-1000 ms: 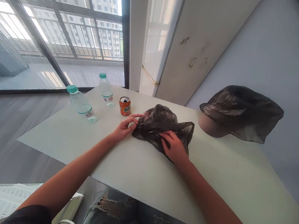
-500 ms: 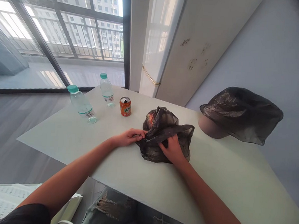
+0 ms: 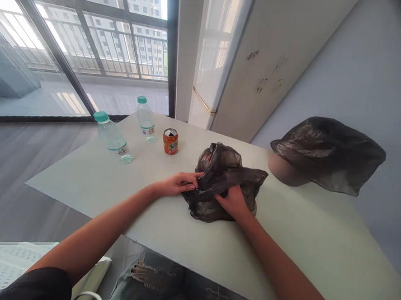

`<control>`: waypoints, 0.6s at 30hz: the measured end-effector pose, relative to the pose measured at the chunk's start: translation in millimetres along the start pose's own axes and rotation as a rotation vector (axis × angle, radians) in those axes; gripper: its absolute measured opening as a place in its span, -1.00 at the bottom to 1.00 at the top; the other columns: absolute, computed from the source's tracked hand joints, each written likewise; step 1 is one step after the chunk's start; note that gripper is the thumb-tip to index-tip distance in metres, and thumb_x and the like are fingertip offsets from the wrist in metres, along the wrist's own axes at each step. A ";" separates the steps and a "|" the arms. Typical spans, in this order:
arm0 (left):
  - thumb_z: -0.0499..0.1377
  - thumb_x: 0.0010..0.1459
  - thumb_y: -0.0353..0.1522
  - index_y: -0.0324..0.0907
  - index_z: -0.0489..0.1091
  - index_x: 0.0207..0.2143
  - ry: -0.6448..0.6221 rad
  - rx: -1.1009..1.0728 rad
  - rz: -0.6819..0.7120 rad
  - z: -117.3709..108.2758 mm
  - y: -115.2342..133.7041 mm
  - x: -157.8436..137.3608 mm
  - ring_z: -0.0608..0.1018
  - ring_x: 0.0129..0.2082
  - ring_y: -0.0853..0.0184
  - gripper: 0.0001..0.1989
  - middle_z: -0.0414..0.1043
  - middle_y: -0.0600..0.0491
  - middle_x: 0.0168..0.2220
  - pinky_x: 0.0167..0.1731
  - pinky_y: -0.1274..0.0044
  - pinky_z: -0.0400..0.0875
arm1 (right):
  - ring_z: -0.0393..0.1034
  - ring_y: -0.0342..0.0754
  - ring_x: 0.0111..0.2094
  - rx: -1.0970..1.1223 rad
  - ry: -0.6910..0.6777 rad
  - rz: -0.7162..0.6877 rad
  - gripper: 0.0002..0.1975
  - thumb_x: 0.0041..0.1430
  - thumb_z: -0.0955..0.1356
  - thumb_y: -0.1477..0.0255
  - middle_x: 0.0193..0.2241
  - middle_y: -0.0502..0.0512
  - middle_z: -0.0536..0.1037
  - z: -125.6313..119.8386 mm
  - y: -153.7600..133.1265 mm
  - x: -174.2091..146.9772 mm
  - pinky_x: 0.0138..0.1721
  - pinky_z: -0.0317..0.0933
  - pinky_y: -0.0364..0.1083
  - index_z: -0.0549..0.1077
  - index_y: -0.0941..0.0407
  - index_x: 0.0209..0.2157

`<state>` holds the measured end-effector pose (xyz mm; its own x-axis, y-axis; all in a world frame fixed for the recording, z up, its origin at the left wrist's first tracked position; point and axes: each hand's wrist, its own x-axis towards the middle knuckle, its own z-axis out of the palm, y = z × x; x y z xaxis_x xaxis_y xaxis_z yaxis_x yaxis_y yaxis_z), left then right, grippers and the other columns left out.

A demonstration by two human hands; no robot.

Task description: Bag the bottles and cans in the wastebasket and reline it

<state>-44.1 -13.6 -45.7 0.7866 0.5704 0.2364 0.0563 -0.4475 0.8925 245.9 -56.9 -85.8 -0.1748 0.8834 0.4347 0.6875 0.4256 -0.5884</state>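
A crumpled black plastic bag [image 3: 220, 165] lies on the white table in front of me, with something reddish showing faintly through its upper left side. At the bag's left edge, my left hand [image 3: 180, 184] pinches the thin film between thumb and fingers. My right hand [image 3: 234, 201] grips the bag's near right part. Its fingertips are hidden under a fold of film, while the thumb shows. Beyond my left hand stands an orange drink can [image 3: 170, 142], its top opened.
Two clear plastic bottles with teal caps, a nearer bottle [image 3: 114, 140] and a farther bottle [image 3: 146, 119], stand on the white table [image 3: 73, 169] at left. A pinkish bin [image 3: 285, 170] lined with a black bag [image 3: 332, 153] is at right by the wall. A white fridge [image 3: 212, 69] stands behind.
The bag's folded flap has shifted slightly right and spread, and the reddish thing inside is more covered. Both hands stay on the bag. The whole view has shifted slightly.
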 end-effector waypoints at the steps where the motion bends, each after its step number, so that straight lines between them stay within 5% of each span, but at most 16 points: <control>1: 0.12 0.45 -0.09 -0.19 0.52 -0.24 -0.015 0.007 0.002 -0.1 0.7 -0.2 0.38 0.40 -0.04 -0.62 0.54 -0.25 0.17 0.20 0.30 0.37 | 0.35 0.33 0.24 0.006 0.000 -0.010 -0.53 0.19 0.45 0.27 0.14 0.36 0.50 0.2 0.9 0.6 0.29 0.25 0.35 0.47 0.14 0.09; 5: 0.12 0.46 -0.12 -0.21 0.53 -0.21 -0.088 0.027 0.005 0.2 3.8 -0.4 0.37 0.40 -0.01 -0.64 0.45 -0.30 0.27 0.14 0.34 0.40 | 0.44 0.28 0.12 0.023 0.032 -0.042 -0.68 0.21 0.42 0.26 0.00 0.31 0.58 -0.4 -2.9 6.6 0.23 0.32 0.32 0.49 0.11 -0.05; 10: 0.09 0.47 -0.09 -0.22 0.56 -0.17 -0.162 0.067 -0.006 1.8 8.5 -0.4 0.57 0.16 0.09 -0.58 0.38 -0.31 0.33 -0.04 0.44 0.46 | 0.51 0.15 -0.08 0.125 0.043 0.013 -0.73 0.23 0.41 0.23 -0.12 0.18 0.61 -6.2 -19.7 13.7 0.14 0.40 0.22 0.44 0.02 -0.09; 13: 0.07 0.48 -0.08 -0.22 0.55 -0.18 -0.083 0.107 -0.003 2.9 7.6 0.5 0.61 0.01 0.17 -0.57 0.40 -0.29 0.31 -0.05 0.42 0.46 | 0.51 0.15 -0.11 0.188 0.105 0.078 -0.63 0.16 0.45 0.23 -0.13 0.18 0.60 -9.9 -24.1 12.6 0.08 0.44 0.21 0.40 0.05 -0.05; 18: 0.03 0.49 -0.10 -0.19 0.48 -0.21 0.151 0.179 0.004 2.1 2.8 4.4 0.54 -0.10 0.21 -0.60 0.54 -0.13 -0.10 -0.05 0.39 0.42 | 0.49 0.25 0.07 0.310 0.110 0.179 -0.56 0.14 0.45 0.13 -0.01 0.26 0.61 -18.2 -9.5 8.6 0.24 0.32 0.28 0.47 0.08 -0.03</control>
<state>-39.2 -13.8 -43.0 0.6872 0.6589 0.3060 0.1721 -0.5568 0.8126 250.7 -56.9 -64.1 0.0171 0.9303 0.3665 0.4513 0.3199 -0.8331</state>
